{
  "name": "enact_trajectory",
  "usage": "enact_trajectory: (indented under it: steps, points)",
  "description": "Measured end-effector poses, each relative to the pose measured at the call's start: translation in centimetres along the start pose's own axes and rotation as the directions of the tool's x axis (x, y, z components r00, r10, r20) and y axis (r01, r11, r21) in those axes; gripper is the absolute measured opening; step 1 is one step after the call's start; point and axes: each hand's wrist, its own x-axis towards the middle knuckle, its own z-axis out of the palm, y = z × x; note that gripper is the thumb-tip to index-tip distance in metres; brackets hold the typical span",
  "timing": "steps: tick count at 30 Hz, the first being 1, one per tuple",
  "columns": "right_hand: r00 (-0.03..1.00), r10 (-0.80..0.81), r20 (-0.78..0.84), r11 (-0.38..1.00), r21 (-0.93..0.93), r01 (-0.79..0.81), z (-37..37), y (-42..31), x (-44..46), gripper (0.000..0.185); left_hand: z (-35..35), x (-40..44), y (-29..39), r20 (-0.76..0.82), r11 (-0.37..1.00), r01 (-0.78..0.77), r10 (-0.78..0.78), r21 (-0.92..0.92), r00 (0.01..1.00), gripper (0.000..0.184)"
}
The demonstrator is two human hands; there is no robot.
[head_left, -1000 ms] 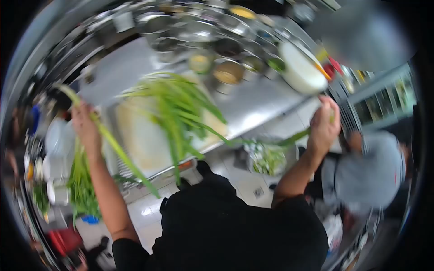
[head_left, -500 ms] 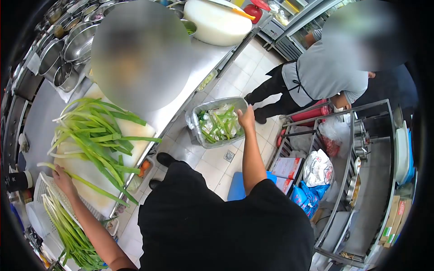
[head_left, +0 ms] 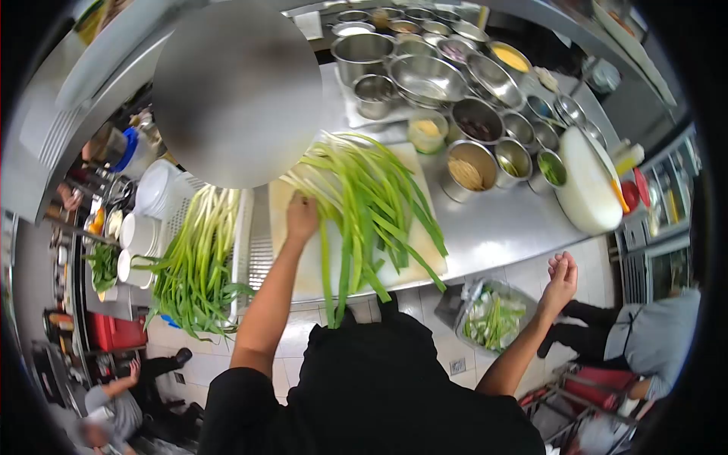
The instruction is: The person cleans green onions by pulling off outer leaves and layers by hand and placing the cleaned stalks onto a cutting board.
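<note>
My left hand (head_left: 302,218) is closed around a green onion at the left side of a loose pile of green onions (head_left: 364,205). The pile spreads across a white cutting board (head_left: 299,265), its long leaves hanging past the front edge. To the left, more green onions (head_left: 201,258) lie in a white perforated basket (head_left: 244,227). My right hand (head_left: 561,279) is raised to the right, above the floor near a lined bin (head_left: 464,318). Its fingers are curled in, and nothing shows between them. Green and pale trimmings (head_left: 494,317) lie inside the bin.
Steel pots and bowls (head_left: 425,80) crowd the back of the steel counter (head_left: 485,235). A thick white round block (head_left: 588,189) with an orange-handled tool stands at the right end. A co-worker in grey (head_left: 652,334) is at right; another person (head_left: 114,409) is at lower left.
My view has swung toward the counter. My left hand has brought the green onion in beside the pile. My right hand has left the bin's rim, and its fingers have curled.
</note>
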Motion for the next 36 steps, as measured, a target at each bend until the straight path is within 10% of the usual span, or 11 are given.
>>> enact_trajectory:
  steps: [7, 13, 18, 23, 27, 34, 36]
  points:
    - [0.97, -0.092, 0.227, 0.996, 0.034, 0.087, 8.5, -7.2, -3.6, 0.026, 3.4, 2.2, 2.8, -0.164, 0.96, -0.114, 0.073, -0.257, 0.984, 0.023]
    - [0.771, -0.197, 0.606, 0.973, 0.218, 0.077, 16.5, -9.9, -7.9, 0.027, -1.6, 2.0, 5.6, 0.101, 0.92, 0.315, -0.345, 0.232, 0.933, 0.043]
    - [0.3, -0.167, 0.939, 0.985, 0.147, 0.09, 27.8, -17.5, -16.6, 0.032, -13.3, -0.6, 7.4, 0.314, 0.95, 0.196, -0.268, 0.242, 0.911, 0.046]
    - [-0.219, -0.058, 0.974, 0.996, 0.072, 0.057, 38.2, -19.2, -26.6, 0.034, -25.8, -5.4, 2.5, -0.194, 0.977, 0.173, -0.147, 0.124, 0.97, 0.035]
    - [-0.36, -0.145, 0.922, 0.965, 0.212, 0.152, 45.0, -17.2, -35.3, 0.033, -34.1, -10.8, -3.3, -0.441, 0.952, 0.263, -0.171, 0.158, 0.881, 0.035]
    - [-0.274, 0.076, 0.959, 0.991, -0.042, 0.129, 55.0, -14.1, -48.4, 0.029, -37.7, -18.3, -8.8, -0.591, 0.929, 0.355, -0.345, -0.104, 0.729, 0.036]
    - [-0.156, -0.019, 0.988, 0.792, 0.11, 0.601, 58.9, -11.4, -51.2, 0.038, -37.4, -19.6, -9.5, -0.564, 0.933, 0.313, -0.357, -0.177, 0.744, 0.036]
